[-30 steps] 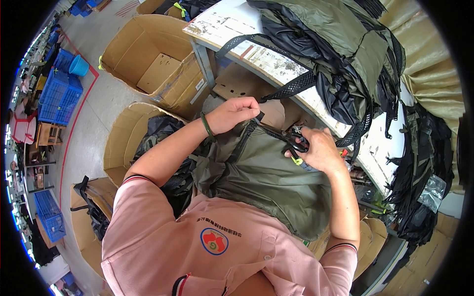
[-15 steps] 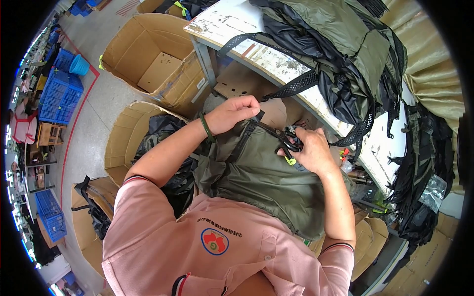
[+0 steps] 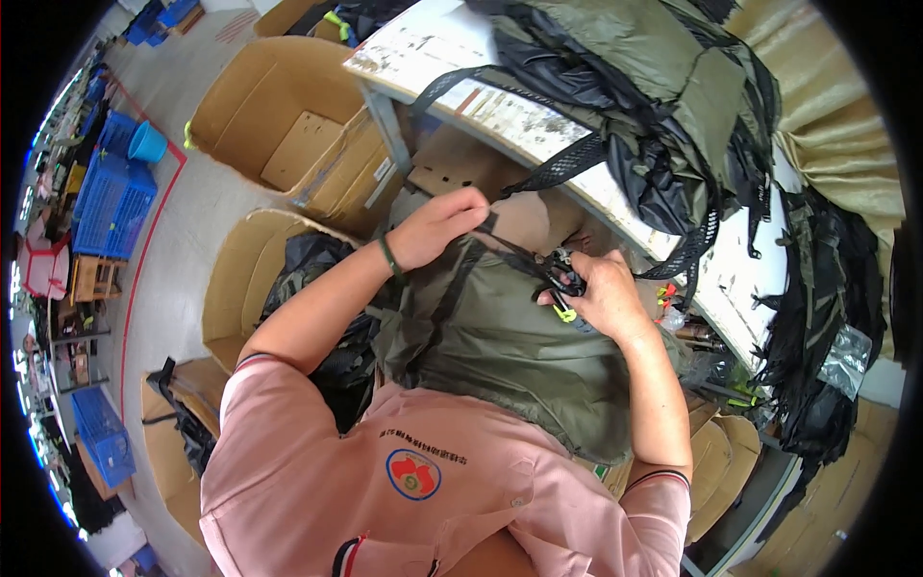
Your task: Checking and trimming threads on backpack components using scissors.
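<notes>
Beside a scuffed white tabletop (image 3: 423,43), a crumpled olive-green fabric bag (image 3: 500,322) is spread against the wearer's front. At its upper edge, a dark strap end (image 3: 488,222) is pinched by the fingers of the left hand (image 3: 435,229); what look like black-handled scissors (image 3: 565,276) are gripped in the curled fingers of the right hand (image 3: 610,296). If the strap end is slackened, cloth could be nicked. Dark lettering and a round blue-rimmed emblem (image 3: 413,475) are carried on the pink polo shirt (image 3: 288,462).
</notes>
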`<state>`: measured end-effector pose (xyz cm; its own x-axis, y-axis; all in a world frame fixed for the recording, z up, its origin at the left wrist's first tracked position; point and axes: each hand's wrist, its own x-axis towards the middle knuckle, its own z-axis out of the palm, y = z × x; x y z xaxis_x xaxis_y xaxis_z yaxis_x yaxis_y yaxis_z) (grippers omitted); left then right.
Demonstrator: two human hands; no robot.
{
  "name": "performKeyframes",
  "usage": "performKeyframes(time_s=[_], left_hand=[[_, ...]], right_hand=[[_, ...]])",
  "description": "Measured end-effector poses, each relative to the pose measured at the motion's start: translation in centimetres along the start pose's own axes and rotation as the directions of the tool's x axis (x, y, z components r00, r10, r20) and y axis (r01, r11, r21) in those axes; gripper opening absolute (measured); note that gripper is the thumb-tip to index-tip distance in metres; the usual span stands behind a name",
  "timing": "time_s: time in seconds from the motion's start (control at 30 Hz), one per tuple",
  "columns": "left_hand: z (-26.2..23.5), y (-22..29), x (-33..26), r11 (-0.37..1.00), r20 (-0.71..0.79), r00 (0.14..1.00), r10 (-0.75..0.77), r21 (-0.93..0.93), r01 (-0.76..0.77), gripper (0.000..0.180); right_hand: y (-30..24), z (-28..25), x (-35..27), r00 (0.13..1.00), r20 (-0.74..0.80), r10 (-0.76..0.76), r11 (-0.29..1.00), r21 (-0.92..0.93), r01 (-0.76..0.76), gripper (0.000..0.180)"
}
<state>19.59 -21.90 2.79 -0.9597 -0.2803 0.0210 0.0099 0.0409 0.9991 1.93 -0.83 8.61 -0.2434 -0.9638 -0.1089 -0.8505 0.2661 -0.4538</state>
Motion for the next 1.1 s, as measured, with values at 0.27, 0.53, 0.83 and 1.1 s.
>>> performKeyframes(time_s=[0.27, 0.53, 0.83, 1.1], left_hand=[[-1.4, -2.6, -2.9, 0.964, -0.203, 0.966, -0.16, -0.243, 0.108, 0.016], [-0.9, -0.8, -2.2, 0.975, -0.146, 0.983, -0.109, -0.208, 0.077, 0.017], [-1.0, 0.1, -2.5, 0.996, -0.08, 0.996, -0.05, -0.082, 0.043, 0.018], [-0.2, 0.4, -2.3, 0.993, -0.122, 0.991, -0.048, -0.116, 0.034, 0.017]], right_hand=[[3.7, -1.0, -0.1, 0.976, -0.191, 0.1, 0.967, 0.248, -0.051, 0.04], [0.1, -0.6, 1.2, 0.995, 0.057, -0.08, 0.997, 0.019, 0.079, 0.045], [-1.7, -0.4, 2.8, 0.983, 0.168, -0.079, 0.997, 0.039, 0.074, 0.048], [-0.6, 0.2, 2.2, 0.985, 0.136, -0.108, 0.994, 0.02, 0.106, 0.044]])
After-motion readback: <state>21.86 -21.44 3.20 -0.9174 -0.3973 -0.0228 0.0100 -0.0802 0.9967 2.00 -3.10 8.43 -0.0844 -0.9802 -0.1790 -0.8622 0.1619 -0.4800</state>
